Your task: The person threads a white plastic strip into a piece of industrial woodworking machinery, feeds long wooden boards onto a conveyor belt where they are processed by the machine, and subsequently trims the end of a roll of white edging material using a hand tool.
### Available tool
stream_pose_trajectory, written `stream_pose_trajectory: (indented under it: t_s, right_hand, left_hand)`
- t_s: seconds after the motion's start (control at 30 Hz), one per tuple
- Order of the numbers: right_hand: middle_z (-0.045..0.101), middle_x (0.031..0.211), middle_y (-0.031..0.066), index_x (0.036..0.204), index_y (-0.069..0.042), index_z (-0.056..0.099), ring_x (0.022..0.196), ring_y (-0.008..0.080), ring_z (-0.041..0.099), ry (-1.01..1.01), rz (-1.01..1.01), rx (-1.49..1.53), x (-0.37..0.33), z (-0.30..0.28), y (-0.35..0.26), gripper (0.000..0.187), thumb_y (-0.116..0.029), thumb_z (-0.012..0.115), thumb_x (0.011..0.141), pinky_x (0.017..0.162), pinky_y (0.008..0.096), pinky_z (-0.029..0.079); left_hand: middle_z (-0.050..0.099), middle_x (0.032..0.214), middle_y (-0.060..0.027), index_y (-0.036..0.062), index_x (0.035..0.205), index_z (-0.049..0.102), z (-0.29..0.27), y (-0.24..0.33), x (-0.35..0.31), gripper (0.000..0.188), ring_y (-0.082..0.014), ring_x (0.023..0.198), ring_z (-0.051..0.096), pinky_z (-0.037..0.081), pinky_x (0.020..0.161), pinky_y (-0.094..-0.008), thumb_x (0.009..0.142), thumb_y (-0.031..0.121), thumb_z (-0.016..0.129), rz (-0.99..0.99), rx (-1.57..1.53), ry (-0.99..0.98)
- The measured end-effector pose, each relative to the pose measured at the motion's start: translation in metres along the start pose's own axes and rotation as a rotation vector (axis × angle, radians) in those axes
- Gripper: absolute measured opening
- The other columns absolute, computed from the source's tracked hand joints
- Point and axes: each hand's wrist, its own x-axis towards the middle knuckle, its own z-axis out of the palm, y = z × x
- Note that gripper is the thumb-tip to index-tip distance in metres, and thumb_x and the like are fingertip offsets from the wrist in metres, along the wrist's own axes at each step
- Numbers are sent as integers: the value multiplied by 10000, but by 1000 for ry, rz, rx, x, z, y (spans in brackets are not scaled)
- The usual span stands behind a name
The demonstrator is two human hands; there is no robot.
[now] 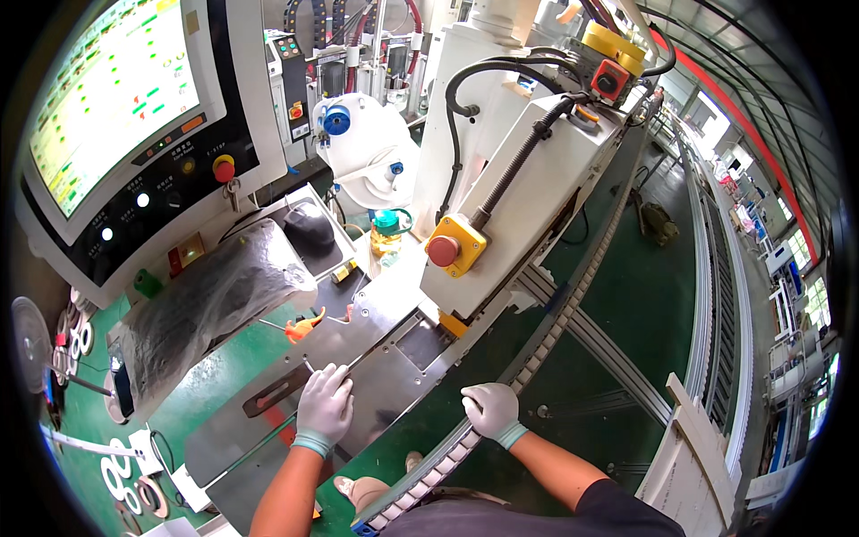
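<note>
White-gloved, the left hand (326, 407) is half bent over the grey metal plate (376, 378) at near left; whether it grips anything, I cannot tell. The right hand (491, 410) is curled almost into a fist at the segmented strip (445, 463), its inside hidden. Beyond the left hand is an orange tool (304, 328).

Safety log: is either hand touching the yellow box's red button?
No: the left hand and right hand both sit apart from the red button on the yellow box.

Wht. gloves (324, 403) — teal cuffs (310, 444) (both), dk. short-slv. top (617, 512)
</note>
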Motion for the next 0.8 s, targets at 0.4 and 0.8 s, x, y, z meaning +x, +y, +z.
stream_pose_trajectory:
  t_s: [0.4,0.8]
  right_hand:
    - [752,867,100,906,-91,746,794,316,715,50,1,-7,-6,4,-1,119,-178,680,860,719,461,561]
    - [763,850,85,866,-152,784,823,286,708,-102,206,-189,-21,28,-85,251,-318,600,907,1007,471,493]
  left_hand:
    - [624,1318,-154,8,1046,704,2,-5,-2,263,-369,1265,555,430,1094,-491,816,135,697,50,-8,25]
    - [606,1326,-171,8,1041,707,8,-12,-11,302,-386,1275,532,413,1097,-516,795,183,711,87,-14,65]
